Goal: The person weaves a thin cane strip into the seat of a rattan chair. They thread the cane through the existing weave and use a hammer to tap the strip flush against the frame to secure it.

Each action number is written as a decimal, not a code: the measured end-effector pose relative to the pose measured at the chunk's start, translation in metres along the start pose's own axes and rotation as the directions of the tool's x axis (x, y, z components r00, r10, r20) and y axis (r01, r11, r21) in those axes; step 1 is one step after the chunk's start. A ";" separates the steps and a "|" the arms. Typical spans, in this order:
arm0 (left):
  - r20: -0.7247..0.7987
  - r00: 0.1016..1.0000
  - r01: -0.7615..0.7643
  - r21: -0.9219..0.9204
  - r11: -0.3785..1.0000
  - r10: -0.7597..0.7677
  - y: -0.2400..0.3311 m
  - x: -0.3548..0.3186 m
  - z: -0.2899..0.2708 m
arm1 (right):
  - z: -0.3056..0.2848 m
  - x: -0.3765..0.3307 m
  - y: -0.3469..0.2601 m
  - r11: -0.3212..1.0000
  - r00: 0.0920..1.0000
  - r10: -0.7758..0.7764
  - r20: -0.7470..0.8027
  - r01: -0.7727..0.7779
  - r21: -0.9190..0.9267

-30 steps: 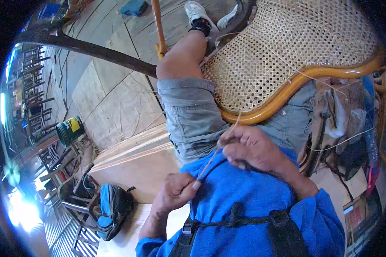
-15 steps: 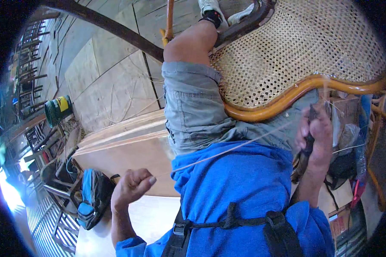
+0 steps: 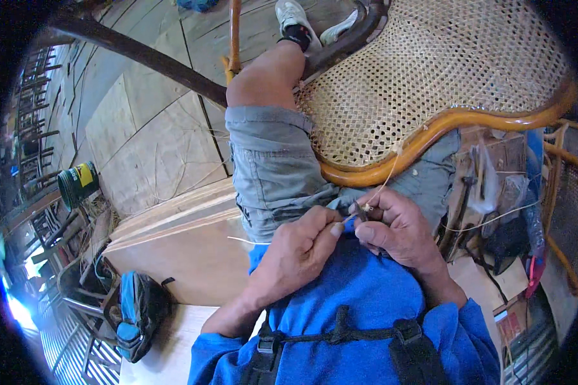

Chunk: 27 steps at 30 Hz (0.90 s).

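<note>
My left hand (image 3: 302, 250) is closed in a pinch on a thin pale cane strand (image 3: 382, 186), whose loose end sticks out to the left of it. Close beside it, my right hand (image 3: 401, 232) is closed around a small dark hand tool (image 3: 359, 210), mostly hidden by the fingers. The tool's dark tip meets the strand between both hands, at a small frayed bit. From there the strand runs up to the edge of a woven cane panel (image 3: 424, 70). The panel's glossy orange-brown curved frame (image 3: 392, 170) rests across my thighs.
A dark pole (image 3: 141, 54) crosses the floor at upper left. Stacked plywood sheets (image 3: 173, 263) lie left of my legs, near a backpack (image 3: 135, 314) and a green can (image 3: 77, 183). On the right are clear plastic (image 3: 488, 186), rattan poles (image 3: 562, 260) and another loose strand (image 3: 494, 218).
Both hands have come together in front of my waist, the left moving right and up, the right moving left and down. The strand stretched between them is now gathered at the tool.
</note>
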<state>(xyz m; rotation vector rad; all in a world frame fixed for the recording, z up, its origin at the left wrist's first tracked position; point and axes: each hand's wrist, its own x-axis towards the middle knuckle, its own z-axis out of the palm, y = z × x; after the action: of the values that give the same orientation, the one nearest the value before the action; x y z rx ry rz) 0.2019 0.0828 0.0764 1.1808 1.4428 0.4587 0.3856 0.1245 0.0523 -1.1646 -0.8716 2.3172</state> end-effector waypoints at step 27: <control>0.200 0.907 0.381 -0.011 0.925 -0.371 -0.037 -0.083 -0.110 | -0.027 -0.008 0.005 0.970 0.952 0.041 -0.304 0.035 0.241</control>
<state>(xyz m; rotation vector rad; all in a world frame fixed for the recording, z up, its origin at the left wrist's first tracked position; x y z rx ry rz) 0.0741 0.0347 0.1177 0.8519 1.4362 0.1057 0.4119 0.1249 0.0411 -1.3661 -0.4579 2.0933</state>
